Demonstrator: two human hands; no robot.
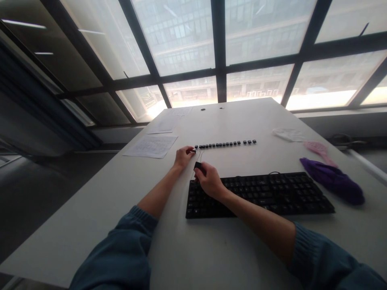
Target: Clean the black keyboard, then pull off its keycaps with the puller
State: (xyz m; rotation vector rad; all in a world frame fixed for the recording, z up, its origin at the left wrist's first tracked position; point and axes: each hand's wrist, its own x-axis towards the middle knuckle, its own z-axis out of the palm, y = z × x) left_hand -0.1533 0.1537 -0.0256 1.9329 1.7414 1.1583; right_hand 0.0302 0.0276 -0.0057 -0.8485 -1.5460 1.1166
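Observation:
My right hand (208, 177) is closed around a keycap puller (197, 165) with a small black block for a handle; thin wires run out from it toward the keycap row. This hand hovers over the upper left corner of the black keyboard (263, 195). My left hand (183, 156) rests farther out on the table, its thumb and fingers pinched on a small black keycap (193, 151). Just past those fingertips, the left end of a row of black keycaps (223, 144) begins, and the row stretches off to the right.
Sheets of paper (151, 146) lie on the white table (236, 245) at the left. A purple cloth item (332, 181), a pink brush-like item (317, 150) and a crumpled clear bag (288, 134) lie at the right. Large windows stand beyond the table's far edge.

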